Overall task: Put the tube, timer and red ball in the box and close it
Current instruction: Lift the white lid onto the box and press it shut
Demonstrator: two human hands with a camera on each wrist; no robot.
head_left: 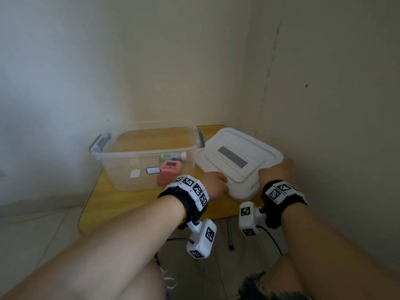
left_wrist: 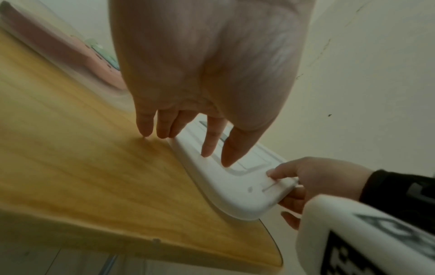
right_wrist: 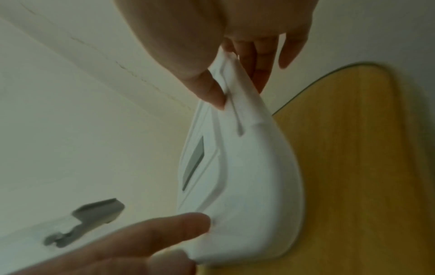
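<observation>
On the yellow desk (head_left: 121, 202), the clear box (head_left: 142, 156) stands open at the left, and the head view alone shows its contents: the tube (head_left: 172, 157) lies at the far side, the orange timer (head_left: 172, 166) just in front of it, and the red ball (head_left: 165, 178) nearest, partly hidden behind the left wrist band. To the right of the box lies the white lid (head_left: 236, 161), its near corner jutting past the desk edge.

From the head view the fingers of both hands are hidden. The left wrist view shows the left hand (left_wrist: 207, 78) with straight fingers spread, forefinger and thumb resting on the lid's top, the other fingertips touching the desk at the lid's edge. The right wrist view shows the right hand (right_wrist: 237, 37) pinching the lid's near rim, thumb on top and fingers beneath. It also catches a grey latch (right_wrist: 89, 219) of the box, blurred.
</observation>
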